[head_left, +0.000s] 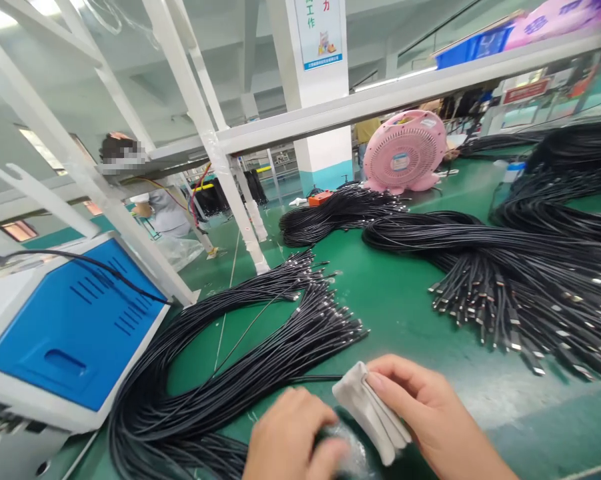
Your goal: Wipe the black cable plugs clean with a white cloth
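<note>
folded pale cloth (pixel 367 413) is pinched in the right hand (pixel 420 407) above the green table (pixel 400 300), while the left hand (pixel 293 427) is blurred beside it, and whether anything is held there cannot be told. much of the table is covered by bundled black cables (pixel 280 353); it is flanked at left by a blue-and-white machine (pixel 80 327) and overlooked by a pink fan (pixel 405 150), white metal framing (pixel 237 200) and a pillar (pixel 323 143).
</note>
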Demonstrator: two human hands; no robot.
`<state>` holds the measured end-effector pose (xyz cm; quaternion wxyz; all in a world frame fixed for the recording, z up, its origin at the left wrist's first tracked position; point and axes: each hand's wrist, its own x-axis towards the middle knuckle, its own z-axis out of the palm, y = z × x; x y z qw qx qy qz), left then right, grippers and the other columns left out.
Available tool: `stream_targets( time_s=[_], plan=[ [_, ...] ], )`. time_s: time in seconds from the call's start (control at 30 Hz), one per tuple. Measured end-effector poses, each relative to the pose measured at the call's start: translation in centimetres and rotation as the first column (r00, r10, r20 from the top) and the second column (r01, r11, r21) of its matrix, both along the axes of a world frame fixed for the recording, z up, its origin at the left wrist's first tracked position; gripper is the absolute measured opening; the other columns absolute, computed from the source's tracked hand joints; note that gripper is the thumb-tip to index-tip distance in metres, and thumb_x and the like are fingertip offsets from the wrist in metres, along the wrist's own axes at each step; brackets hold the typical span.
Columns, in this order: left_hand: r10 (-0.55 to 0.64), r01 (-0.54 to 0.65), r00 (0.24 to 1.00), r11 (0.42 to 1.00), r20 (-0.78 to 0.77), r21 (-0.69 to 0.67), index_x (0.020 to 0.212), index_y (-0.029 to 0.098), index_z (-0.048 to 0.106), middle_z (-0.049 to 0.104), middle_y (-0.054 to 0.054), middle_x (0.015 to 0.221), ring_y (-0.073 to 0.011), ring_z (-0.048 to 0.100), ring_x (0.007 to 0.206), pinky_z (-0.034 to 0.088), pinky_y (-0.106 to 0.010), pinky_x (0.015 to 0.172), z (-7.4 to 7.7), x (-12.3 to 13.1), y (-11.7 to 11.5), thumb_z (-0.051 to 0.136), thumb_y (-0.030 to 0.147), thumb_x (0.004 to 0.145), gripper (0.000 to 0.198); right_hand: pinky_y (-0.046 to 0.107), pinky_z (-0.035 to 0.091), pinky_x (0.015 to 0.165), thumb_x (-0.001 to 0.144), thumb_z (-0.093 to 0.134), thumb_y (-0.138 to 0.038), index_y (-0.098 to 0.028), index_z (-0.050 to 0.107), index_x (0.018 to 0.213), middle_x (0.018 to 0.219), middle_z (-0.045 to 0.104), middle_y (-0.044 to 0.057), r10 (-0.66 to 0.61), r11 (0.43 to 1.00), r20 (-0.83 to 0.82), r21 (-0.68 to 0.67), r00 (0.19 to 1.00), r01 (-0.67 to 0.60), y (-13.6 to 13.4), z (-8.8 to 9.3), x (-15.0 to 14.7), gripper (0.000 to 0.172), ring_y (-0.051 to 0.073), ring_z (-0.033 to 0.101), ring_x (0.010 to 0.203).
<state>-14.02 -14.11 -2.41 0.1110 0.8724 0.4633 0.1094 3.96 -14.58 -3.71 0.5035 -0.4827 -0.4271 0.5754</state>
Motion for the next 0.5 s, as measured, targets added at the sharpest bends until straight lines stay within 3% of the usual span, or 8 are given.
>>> stream_targets(
  time_s=[0.03, 0.1, 0.17, 0.33, 0.5],
  plan=[
    [0.124, -0.123, 0.991, 0.992, -0.049, 0.03, 0.082, 0.024, 0.059, 0.062, 0.005, 0.082, -0.0111, 0.057, 0.078, 0.043, -0.02, 0.069, 0.8, -0.7, 0.4, 0.06, 0.021, 0.078, 0.005, 0.02, 0.033, 0.05, 0.073, 0.059, -0.049, -0.013, 0.061, 0.07, 0.062, 0.05, -0.001, 0.037, 0.999, -0.006, -0.023, 0.999, -0.037, -0.1, -0.2, -0.1, 0.036, 0.011, 0.039, 0.056],
    [0.385, -0.356, 0.908, 0.917, -0.169, 0.179, 0.086, 0.023, 0.058, 0.06, 0.001, 0.088, -0.0152, 0.054, 0.085, 0.042, -0.027, 0.073, 1.9, -2.2, 1.0, 0.051, 0.021, 0.083, 0.008, 0.02, 0.032, 0.05, 0.074, 0.058, -0.049, -0.013, 0.06, 0.07, 0.061, 0.049, -0.001, 0.111, 0.993, 0.01, -0.04, 0.994, -0.11, -0.3, -0.7, -0.5, 0.036, 0.01, 0.039, 0.055],
    [0.542, -0.473, 0.808, 0.83, -0.231, 0.296, 0.087, 0.02, 0.058, 0.058, -0.003, 0.089, -0.0205, 0.052, 0.086, 0.04, -0.033, 0.073, 2.2, -3.3, 1.3, 0.046, 0.018, 0.084, 0.013, 0.02, 0.031, 0.051, 0.074, 0.059, -0.046, -0.012, 0.06, 0.067, 0.06, 0.049, -0.001, 0.191, 0.981, 0.049, -0.045, 0.98, -0.189, -0.5, -1.0, -1.0, 0.034, 0.01, 0.039, 0.055],
    [0.618, -0.541, 0.742, 0.78, -0.259, 0.314, 0.079, 0.019, 0.057, 0.057, -0.003, 0.082, -0.0199, 0.052, 0.081, 0.038, -0.032, 0.069, 2.2, -4.9, 1.5, 0.042, 0.019, 0.085, 0.017, 0.022, 0.031, 0.052, 0.072, 0.06, -0.042, -0.012, 0.06, 0.065, 0.058, 0.05, 0.0, 0.239, 0.969, 0.073, -0.085, 0.968, -0.233, -0.7, -1.5, -1.8, 0.03, 0.012, 0.041, 0.055],
    [0.683, -0.621, 0.697, 0.728, -0.219, 0.29, 0.095, 0.016, 0.058, 0.06, -0.01, 0.092, -0.0252, 0.053, 0.092, 0.038, -0.036, 0.075, 3.0, -6.3, 3.3, 0.037, 0.022, 0.087, 0.023, 0.022, 0.03, 0.051, 0.072, 0.058, -0.046, -0.013, 0.06, 0.063, 0.058, 0.048, -0.001, 0.121, 0.992, 0.096, -0.049, 0.988, -0.117, 0.4, -1.6, -2.1, 0.035, 0.011, 0.038, 0.055]
  ],
)
